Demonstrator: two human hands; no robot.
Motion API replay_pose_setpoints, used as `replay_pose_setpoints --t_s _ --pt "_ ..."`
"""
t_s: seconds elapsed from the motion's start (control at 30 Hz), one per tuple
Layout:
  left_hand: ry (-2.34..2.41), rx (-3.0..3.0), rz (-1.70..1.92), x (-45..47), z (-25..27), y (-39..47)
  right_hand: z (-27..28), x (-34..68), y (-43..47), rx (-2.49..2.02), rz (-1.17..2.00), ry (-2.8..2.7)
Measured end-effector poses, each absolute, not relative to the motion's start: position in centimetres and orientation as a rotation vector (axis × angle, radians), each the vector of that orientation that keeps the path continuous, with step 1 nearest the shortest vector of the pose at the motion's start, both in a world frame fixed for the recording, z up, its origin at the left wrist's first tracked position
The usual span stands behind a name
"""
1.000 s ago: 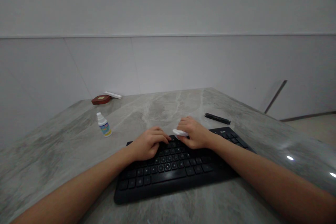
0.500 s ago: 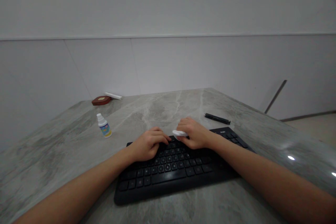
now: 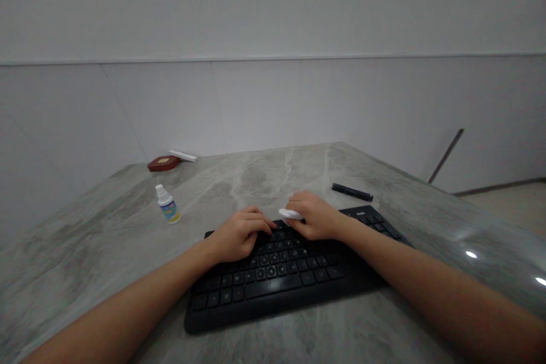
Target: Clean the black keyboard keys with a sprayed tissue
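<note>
A black keyboard (image 3: 273,284) lies at a slant in front of me, its near left corner closest. My left hand (image 3: 241,233) lies over its upper left part, fingers stretched to the right with the tips on the top row of keys. Between the thumb and fingers of my right hand (image 3: 313,216) is a small folded white pad (image 3: 290,214), held at the keyboard's far edge. The pad's material is hard to make out. My right forearm covers part of the right-hand keys.
A small white spray bottle (image 3: 168,205) with a colourful label stands left of the keyboard. Behind the keyboard lies a black pen-like stick (image 3: 352,191). A reddish-brown case (image 3: 164,164) and a flat white object (image 3: 182,156) rest at the far left of the marbled table (image 3: 256,176), near the wall.
The whole view has shifted very slightly. Both hands stay in nearly the same place on the keyboard, and the white pad remains in my right hand.
</note>
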State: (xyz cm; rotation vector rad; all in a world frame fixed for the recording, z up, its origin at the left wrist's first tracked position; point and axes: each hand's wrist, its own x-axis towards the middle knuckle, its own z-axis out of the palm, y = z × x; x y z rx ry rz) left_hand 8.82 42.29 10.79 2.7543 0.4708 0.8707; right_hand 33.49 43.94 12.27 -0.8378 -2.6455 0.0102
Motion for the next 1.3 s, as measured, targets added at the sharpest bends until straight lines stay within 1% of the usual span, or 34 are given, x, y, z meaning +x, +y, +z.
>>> replay_pose_setpoints --t_s 0.4,0.6,1.0,1.17,1.3 --pt "0.471 2.759 0.865 8.81 10.88 42.29 12.20 33.54 44.04 -0.805 0.047 -2.644" --pt "0.470 2.759 0.878 8.78 10.67 42.38 12.23 33.58 44.00 -0.831 0.007 -2.624" --pt "0.468 2.761 0.866 8.79 10.69 42.42 12.41 33.49 43.89 -0.709 0.156 -2.670" --pt "0.472 2.762 0.853 8.78 10.76 42.38 12.53 33.44 43.81 -0.809 0.057 -2.645" --pt "0.468 2.758 0.867 8.83 10.85 42.31 12.94 33.91 43.97 -0.793 0.079 -2.678"
